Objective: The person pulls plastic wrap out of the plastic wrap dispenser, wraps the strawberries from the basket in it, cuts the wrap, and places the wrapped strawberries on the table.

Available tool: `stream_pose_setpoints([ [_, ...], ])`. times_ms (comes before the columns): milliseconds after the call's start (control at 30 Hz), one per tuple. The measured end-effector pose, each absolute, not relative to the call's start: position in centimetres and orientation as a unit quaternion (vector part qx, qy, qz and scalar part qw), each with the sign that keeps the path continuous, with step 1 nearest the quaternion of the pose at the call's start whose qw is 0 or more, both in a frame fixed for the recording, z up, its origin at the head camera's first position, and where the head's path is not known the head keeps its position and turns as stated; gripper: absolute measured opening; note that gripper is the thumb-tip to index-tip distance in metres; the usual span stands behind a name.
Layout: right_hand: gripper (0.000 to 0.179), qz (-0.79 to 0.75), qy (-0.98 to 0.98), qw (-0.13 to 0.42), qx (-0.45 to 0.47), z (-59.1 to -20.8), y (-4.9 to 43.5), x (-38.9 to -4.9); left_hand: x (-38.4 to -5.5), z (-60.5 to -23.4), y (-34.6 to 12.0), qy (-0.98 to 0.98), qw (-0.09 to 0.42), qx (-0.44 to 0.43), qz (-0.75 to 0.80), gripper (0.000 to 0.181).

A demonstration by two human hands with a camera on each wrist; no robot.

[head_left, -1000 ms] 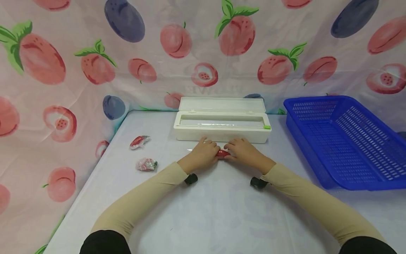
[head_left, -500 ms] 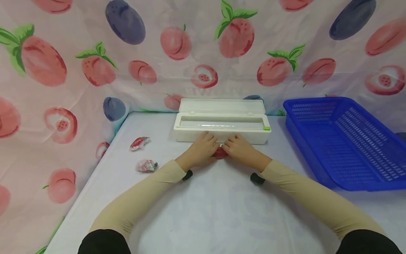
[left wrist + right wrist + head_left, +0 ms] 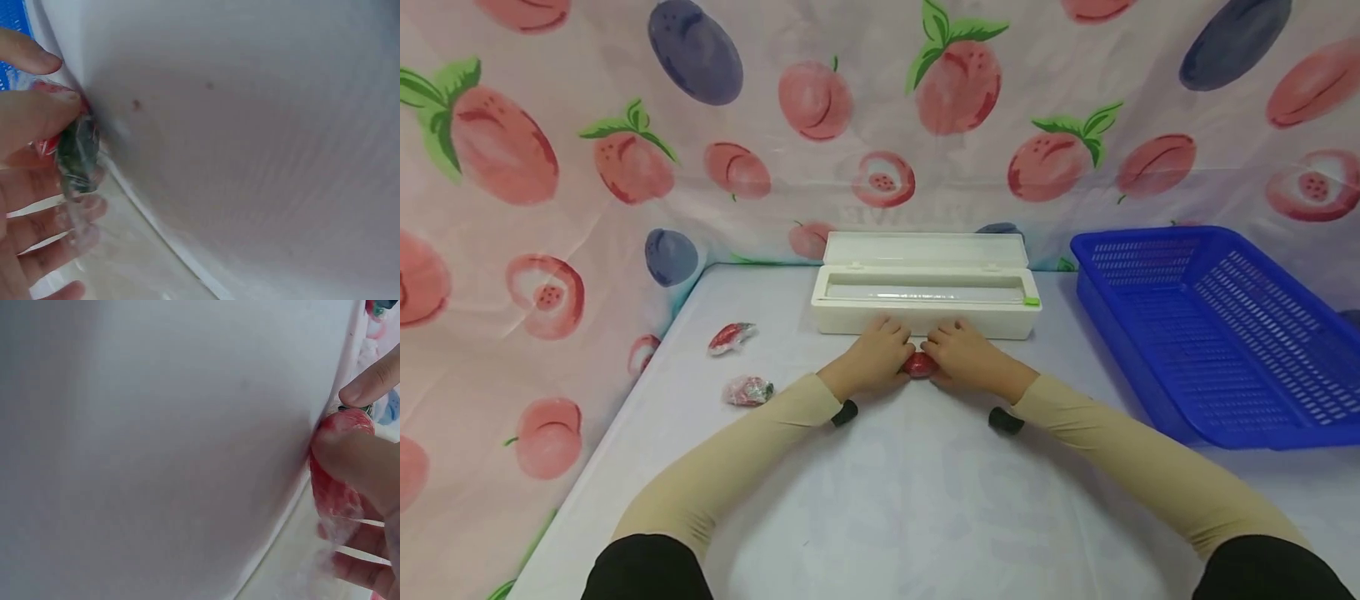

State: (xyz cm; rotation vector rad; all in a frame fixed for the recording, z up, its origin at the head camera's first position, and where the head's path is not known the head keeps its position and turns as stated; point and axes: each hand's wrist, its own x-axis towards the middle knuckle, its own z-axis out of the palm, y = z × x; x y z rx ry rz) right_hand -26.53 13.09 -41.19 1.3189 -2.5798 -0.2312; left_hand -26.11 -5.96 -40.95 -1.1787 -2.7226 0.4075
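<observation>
A strawberry [image 3: 919, 365], red with a green top and wrapped in clear cling film, is between my two hands. My left hand [image 3: 880, 354] pinches it with the thumb in front and fingers behind. In the left wrist view its green top [image 3: 78, 156] shows past that thumb, with loose film [image 3: 76, 219] trailing along the fingers. From the other side my right hand [image 3: 968, 357] also pinches it. The right wrist view shows the red body [image 3: 334, 487] under the right thumb, and a tail of film [image 3: 337, 532] over the fingers.
Right behind the hands stands a white cling film box [image 3: 925, 320], lid up, with a film roll [image 3: 925, 292] inside. Two wrapped red pieces [image 3: 731, 338] lie at the left, one nearer me [image 3: 748, 391]. A blue basket [image 3: 1120, 358] stands at the right on the white tablecloth [image 3: 925, 500].
The hands have drawn closer together around the strawberry, and the right hand has shifted slightly left. The film end seen beside the left hand earlier is now hidden in the head view.
</observation>
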Motion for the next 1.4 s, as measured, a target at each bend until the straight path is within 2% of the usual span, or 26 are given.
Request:
stream_pose_setpoints([
  [200, 0.024, -0.046, -0.878, 0.118, 0.462, -41.0, 13.1, -26.1, -25.6, -40.3, -6.0, -0.919, 0.035, -0.379, 0.108, 0.038],
  [433, 0.019, -0.004, -0.877, 0.104, 0.469, -41.3, 13.4, -26.1, -25.1, -40.2, -5.9, -0.908, 0.09, -0.397, 0.098, 0.036],
  [500, 0.019, 0.011, -0.872, 0.123, 0.475, -41.3, 13.5, -26.0, -25.1, -40.4, -6.0, -0.913, 0.083, -0.391, 0.085, 0.037],
  [667, 0.022, 0.032, -0.844, 0.198, 0.498, -41.3, 13.3, -25.9, -25.2, -40.4, -6.1, -0.932, 0.023, -0.358, 0.048, 0.037],
  [767, 0.03, 0.008, -0.84, 0.21, 0.5, -41.3, 13.2, -26.1, -25.4, -40.5, -6.1, -0.938, 0.006, -0.344, 0.045, 0.035],
  [867, 0.038, -0.024, -0.848, 0.199, 0.491, -41.1, 13.1, -26.1, -25.5, -40.7, -6.1, -0.94, 0.007, -0.337, 0.056, 0.037],
  [1067, 0.021, -0.048, -0.862, 0.183, 0.469, -41.1, 12.7, -26.2, -25.0, -40.5, -6.0, -0.935, 0.045, -0.336, 0.104, 0.049],
  [1200, 0.022, -0.052, -0.873, 0.168, 0.456, -41.2, 12.6, -26.2, -24.7, -40.1, -5.7, -0.93, 0.078, -0.341, 0.112, 0.05],
  [1400, 0.029, -0.043, -0.884, 0.112, 0.452, -41.2, 12.5, -26.2, -24.9, -40.5, -5.6, -0.933, 0.046, -0.331, 0.13, 0.046],
])
